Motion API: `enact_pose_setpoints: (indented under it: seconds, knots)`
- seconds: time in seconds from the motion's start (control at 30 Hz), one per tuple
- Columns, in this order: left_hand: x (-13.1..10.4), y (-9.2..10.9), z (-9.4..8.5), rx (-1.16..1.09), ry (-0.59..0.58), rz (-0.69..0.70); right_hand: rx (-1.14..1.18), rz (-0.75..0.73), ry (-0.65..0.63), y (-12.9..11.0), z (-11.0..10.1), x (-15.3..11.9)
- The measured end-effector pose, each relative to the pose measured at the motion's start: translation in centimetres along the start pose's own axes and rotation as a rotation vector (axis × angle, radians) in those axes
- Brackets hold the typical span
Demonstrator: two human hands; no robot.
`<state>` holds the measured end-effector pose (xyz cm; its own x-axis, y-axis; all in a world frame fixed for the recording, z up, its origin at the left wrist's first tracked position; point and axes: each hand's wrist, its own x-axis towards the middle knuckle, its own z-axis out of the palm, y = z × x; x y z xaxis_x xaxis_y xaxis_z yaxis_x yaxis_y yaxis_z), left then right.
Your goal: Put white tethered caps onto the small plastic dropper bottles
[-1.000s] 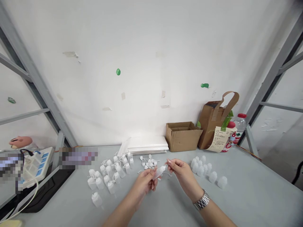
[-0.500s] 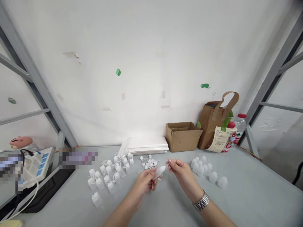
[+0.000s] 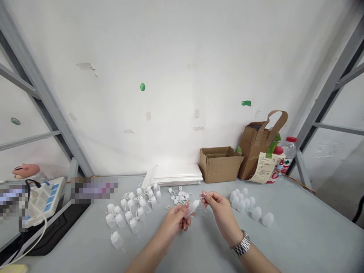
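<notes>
My left hand (image 3: 176,219) is closed around a small translucent white squeeze bottle (image 3: 192,208), tilted with its nozzle up and to the right. At the nozzle tip, my right hand (image 3: 216,203) pinches thumb and fingers together on a tiny piece, too small to make out. A thin white strap (image 3: 202,210) curves just below the nozzle. Beyond my hands lies a loose heap of white caps (image 3: 179,196). Capped bottles (image 3: 133,225) with looped straps stand in a group to the left. On the right are several bottles without caps (image 3: 241,206).
White flat packs (image 3: 176,174) are stacked by the wall, beside an open cardboard box (image 3: 220,170). A brown paper bag (image 3: 250,151) and a red-capped bottle (image 3: 289,149) stand farther right. A power strip (image 3: 51,201) with cables lies at the left edge.
Both hands stay almost in the same place at the bottle's nozzle. The fingers of my right hand have shifted only slightly; nothing else has moved.
</notes>
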<state>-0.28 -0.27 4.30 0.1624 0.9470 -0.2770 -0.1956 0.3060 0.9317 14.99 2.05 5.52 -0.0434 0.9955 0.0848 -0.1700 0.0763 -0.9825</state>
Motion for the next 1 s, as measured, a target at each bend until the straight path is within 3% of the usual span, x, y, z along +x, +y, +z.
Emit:
enact_pose_setpoints:
  seconds: [1.0]
  knots:
    - [0.41, -0.39, -0.23, 0.035, -0.010, 0.032, 0.083, 0.021, -0.063, 0.46, 0.08, 0.18]
